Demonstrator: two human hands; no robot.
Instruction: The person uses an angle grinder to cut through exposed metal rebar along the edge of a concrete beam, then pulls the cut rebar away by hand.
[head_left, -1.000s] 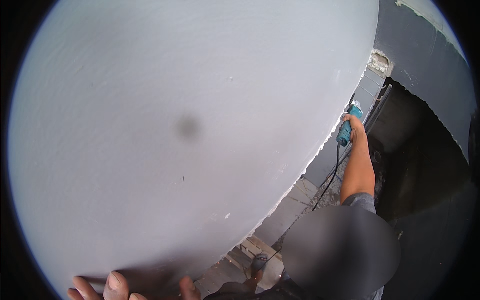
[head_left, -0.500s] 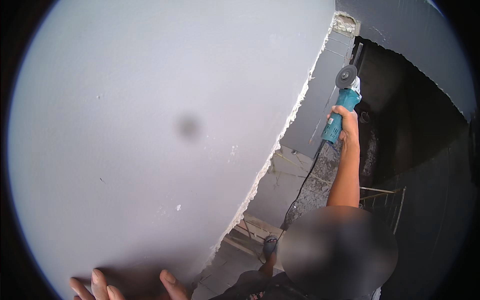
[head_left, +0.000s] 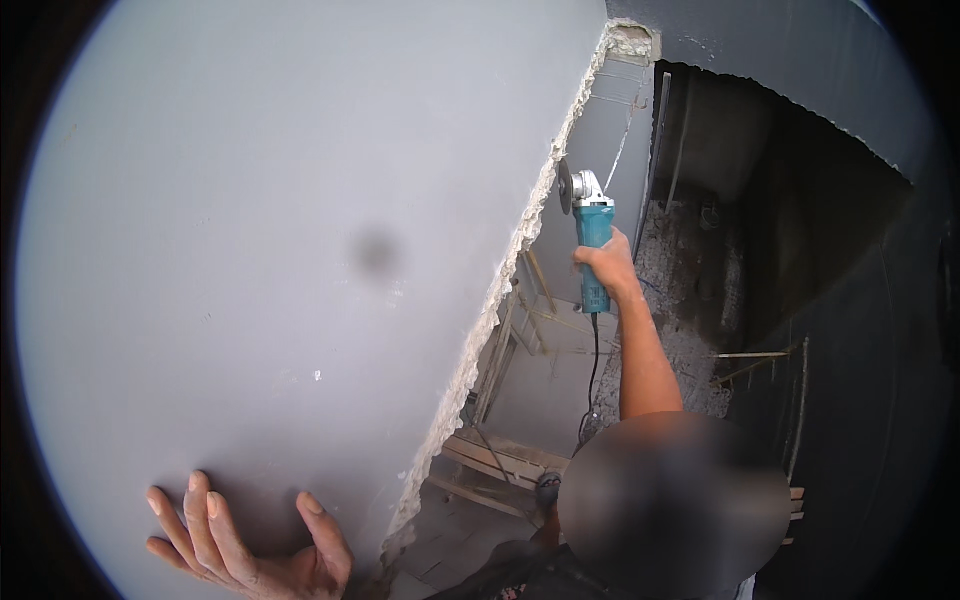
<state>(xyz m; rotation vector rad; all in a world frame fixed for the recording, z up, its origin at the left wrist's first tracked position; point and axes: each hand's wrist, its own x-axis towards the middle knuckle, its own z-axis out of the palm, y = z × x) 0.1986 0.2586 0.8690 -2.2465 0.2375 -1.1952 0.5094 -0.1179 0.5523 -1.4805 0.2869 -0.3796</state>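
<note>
My right hand (head_left: pixel 612 262) is wrapped around the teal body of an angle grinder (head_left: pixel 594 235), thumb on its left side. The grinder points upward, and its dark disc (head_left: pixel 566 187) is turned nearly edge-on beside the rough broken edge (head_left: pixel 530 225) of a grey wall. I cannot tell whether the disc touches that edge. A black cord (head_left: pixel 593 365) hangs from the tool's lower end. At the lower left, my left hand (head_left: pixel 250 565) rests against the grey wall panel (head_left: pixel 300 250), fingers spread and holding nothing. A blurred patch hides my right upper arm.
Beyond the broken edge is an opening with a grey wall strip (head_left: pixel 610 125) and a dark recess (head_left: pixel 800 180). Wooden planks (head_left: pixel 500 460) lie below, near my foot (head_left: pixel 547 487). Thin bars (head_left: pixel 800 400) stand at the right; rubble (head_left: pixel 690 300) covers the ground.
My right hand has brought the grinder left and slightly down to the broken wall edge, turning its disc edge-on. My left hand has come further up into view on the wall.
</note>
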